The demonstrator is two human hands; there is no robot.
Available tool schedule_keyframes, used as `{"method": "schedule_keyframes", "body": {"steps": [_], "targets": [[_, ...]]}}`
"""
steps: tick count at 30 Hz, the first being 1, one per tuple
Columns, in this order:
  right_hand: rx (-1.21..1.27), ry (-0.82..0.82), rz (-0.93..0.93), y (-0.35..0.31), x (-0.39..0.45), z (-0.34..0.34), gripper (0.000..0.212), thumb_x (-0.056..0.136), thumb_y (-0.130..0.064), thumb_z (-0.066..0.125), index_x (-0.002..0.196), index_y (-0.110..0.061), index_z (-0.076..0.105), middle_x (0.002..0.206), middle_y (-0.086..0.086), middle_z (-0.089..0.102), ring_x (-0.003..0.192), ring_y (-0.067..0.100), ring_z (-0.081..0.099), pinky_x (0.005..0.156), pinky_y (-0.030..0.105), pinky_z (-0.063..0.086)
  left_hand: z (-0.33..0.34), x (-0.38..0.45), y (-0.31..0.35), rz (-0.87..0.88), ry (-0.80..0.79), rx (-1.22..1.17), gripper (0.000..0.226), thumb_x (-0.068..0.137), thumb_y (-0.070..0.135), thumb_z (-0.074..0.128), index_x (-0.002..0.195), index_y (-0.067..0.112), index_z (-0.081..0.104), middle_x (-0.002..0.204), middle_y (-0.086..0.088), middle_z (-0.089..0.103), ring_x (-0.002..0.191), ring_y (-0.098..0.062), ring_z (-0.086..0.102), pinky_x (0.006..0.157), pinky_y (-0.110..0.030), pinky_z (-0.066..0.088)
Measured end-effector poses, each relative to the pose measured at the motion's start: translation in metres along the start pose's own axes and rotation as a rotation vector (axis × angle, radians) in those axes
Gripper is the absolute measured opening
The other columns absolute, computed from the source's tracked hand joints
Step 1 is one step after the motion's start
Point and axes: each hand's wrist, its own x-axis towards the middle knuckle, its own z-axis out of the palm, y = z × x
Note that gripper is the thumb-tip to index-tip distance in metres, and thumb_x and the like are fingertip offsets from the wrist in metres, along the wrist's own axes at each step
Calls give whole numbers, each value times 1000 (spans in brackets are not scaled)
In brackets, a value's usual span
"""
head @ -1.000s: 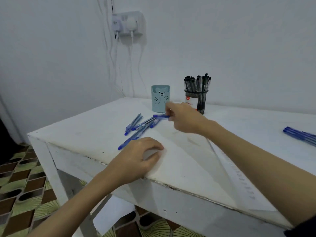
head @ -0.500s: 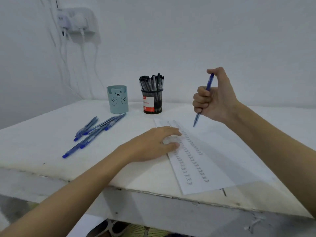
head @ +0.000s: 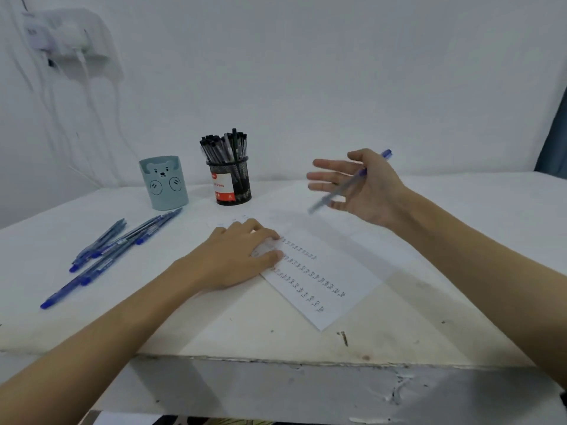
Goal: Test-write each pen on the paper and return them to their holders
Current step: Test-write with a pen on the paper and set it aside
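My right hand (head: pixel 365 191) hovers above the table's far middle, fingers spread. A blue pen (head: pixel 323 202) lies slanted across its palm, tip down-left, held near the thumb. My left hand (head: pixel 236 259) rests flat on the left edge of the white paper (head: pixel 325 271), which carries rows of small written marks. Several blue pens (head: pixel 116 246) lie loose on the table at the left. Behind them stands a pale blue bear holder (head: pixel 164 184). Next to it is a black mesh holder (head: pixel 231 182) full of black pens.
The white table (head: pixel 429 302) has a chipped front edge close to me. A wall socket (head: pixel 67 35) with hanging cables is at the upper left. A dark curtain edge (head: pixel 555 142) shows at the far right.
My right hand picked a blue pen from the pile, carried it right over the paper and opened its fist into spread fingers. The view swung right. My left hand stays on the paper.
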Motion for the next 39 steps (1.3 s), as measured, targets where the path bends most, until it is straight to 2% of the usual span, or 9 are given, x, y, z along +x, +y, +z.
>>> {"method": "schedule_keyframes", "body": {"steps": [4, 8, 9, 11, 15, 18, 22, 33, 39], "targets": [[-246, 46, 86, 13, 2, -4, 76, 97, -56, 22, 87, 1, 70, 68, 17, 69, 58, 25, 62, 62, 29, 46, -4, 14, 1, -24, 4, -66, 36, 99, 36, 32, 134, 34, 42, 131, 11, 37, 106, -9, 37, 91, -26, 25], [-464, 128, -39, 28, 2, 6, 26, 89, -27, 63, 70, -9, 60, 62, 7, 60, 53, 16, 54, 56, 21, 42, -5, 29, 0, -15, 7, -116, 35, 99, 27, 35, 133, 29, 45, 137, 10, 36, 115, -12, 42, 95, -28, 33], [-478, 178, -90, 31, 4, 9, 28, 86, -19, 66, 62, -10, 54, 58, 6, 53, 47, 15, 46, 50, 21, 38, -5, 34, -2, -3, 11, -137, 35, 99, 25, 35, 132, 28, 45, 137, 10, 36, 119, -12, 42, 99, -29, 33], [-470, 194, -129, 35, 3, 15, 37, 90, -18, 58, 55, -9, 49, 54, 9, 46, 39, 15, 39, 41, 21, 33, -4, 43, -4, 49, 29, -175, 34, 98, 22, 36, 130, 27, 47, 136, 10, 38, 121, -11, 41, 104, -33, 33], [-626, -25, -102, 50, -12, 26, 47, 94, -25, 47, 53, -4, 54, 42, 12, 52, 29, 20, 43, 36, 19, 30, 7, 51, -4, 124, 89, -253, 36, 93, 26, 37, 126, 23, 51, 121, 10, 46, 112, -7, 45, 98, -28, 35], [-717, 45, -176, 62, -13, 23, 45, 84, -11, 61, 43, -10, 42, 39, 8, 44, 29, 16, 37, 32, 16, 25, 17, 51, -5, 113, 129, -356, 45, 81, 35, 37, 120, 21, 55, 116, 11, 48, 107, -8, 48, 92, -26, 38], [-788, 104, -309, 65, -8, 16, 48, 72, 8, 56, 42, -14, 26, 41, 1, 22, 41, 18, 38, 34, 15, 25, 19, 53, -9, 122, 141, -380, 28, 96, 23, 47, 122, 22, 55, 124, 9, 48, 113, -5, 44, 93, -17, 30], [-860, 32, -338, 68, -9, 18, 46, 72, 9, 53, 45, -14, 25, 39, 0, 20, 45, 23, 39, 32, 12, 23, 19, 52, -8, 84, 140, -420, 46, 78, 41, 40, 118, 27, 58, 123, 7, 51, 114, -9, 47, 100, -28, 35], [-837, 50, -334, 67, -9, 19, 47, 73, 8, 53, 45, -15, 24, 44, 4, 22, 47, 24, 42, 31, 12, 22, 20, 54, -9, 95, 150, -421, 27, 94, 31, 48, 119, 26, 57, 122, 7, 51, 114, -10, 47, 96, -23, 33]]}}
